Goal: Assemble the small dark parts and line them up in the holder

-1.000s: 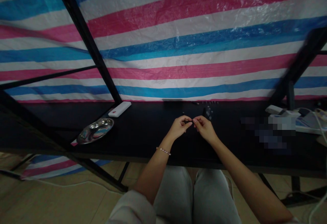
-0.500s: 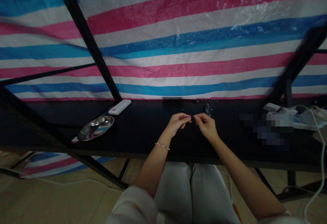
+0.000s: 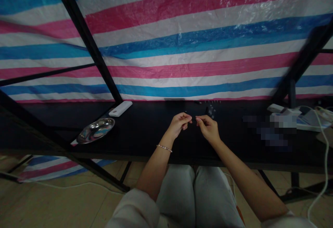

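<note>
Over the black table (image 3: 145, 137), my left hand (image 3: 180, 123) is closed in a pinch, thumb against fingers. Facing it a short gap away, my right hand (image 3: 208, 126) pinches too. Whatever sits between the fingertips of either hand is too small and dark to make out. Just beyond my right hand lie several small clear and dark pieces (image 3: 211, 111). A tiny dark piece (image 3: 185, 112) stands past my left hand. Farther back, a row of several tiny pale pieces (image 3: 212, 101) lines the table's rear edge.
To the left are a shiny metal dish (image 3: 95, 131) and a white power bank (image 3: 120, 109). White boxes and cables (image 3: 307, 118) sit at the right, near a blurred patch. Black frame posts (image 3: 85, 37) rise before a striped tarp (image 3: 187, 68).
The whole view has shifted slightly. Both hands keep their pinches near each other, with only a slight change in the fingers.
</note>
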Demonstrator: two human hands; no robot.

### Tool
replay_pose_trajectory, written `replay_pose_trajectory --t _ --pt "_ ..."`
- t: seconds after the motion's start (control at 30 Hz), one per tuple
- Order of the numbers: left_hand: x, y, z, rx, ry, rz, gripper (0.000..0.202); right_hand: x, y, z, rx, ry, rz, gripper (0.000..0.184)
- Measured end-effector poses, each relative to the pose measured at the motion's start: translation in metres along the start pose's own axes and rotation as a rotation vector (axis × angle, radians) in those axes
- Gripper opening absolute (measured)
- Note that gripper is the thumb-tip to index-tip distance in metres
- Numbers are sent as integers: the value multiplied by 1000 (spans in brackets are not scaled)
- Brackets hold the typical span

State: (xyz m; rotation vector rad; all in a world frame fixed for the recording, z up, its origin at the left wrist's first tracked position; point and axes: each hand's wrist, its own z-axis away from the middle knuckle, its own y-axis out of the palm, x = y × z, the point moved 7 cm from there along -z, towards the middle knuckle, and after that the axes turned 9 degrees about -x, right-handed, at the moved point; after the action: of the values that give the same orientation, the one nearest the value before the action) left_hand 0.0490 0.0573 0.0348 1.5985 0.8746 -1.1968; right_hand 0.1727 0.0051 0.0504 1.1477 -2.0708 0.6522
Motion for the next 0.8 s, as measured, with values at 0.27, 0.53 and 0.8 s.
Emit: replay_pose_trajectory --t 0.27,0.53,0.8 --pt "0 -2 0 3 -4 25 29 5 0 1 2 -27 18 24" --pt "1 -4 0 -34 -27 23 31 6 -2 1 3 -50 51 24" --pt "0 -15 -5 -121 -15 74 30 -7 6 0 143 -41 100 23"
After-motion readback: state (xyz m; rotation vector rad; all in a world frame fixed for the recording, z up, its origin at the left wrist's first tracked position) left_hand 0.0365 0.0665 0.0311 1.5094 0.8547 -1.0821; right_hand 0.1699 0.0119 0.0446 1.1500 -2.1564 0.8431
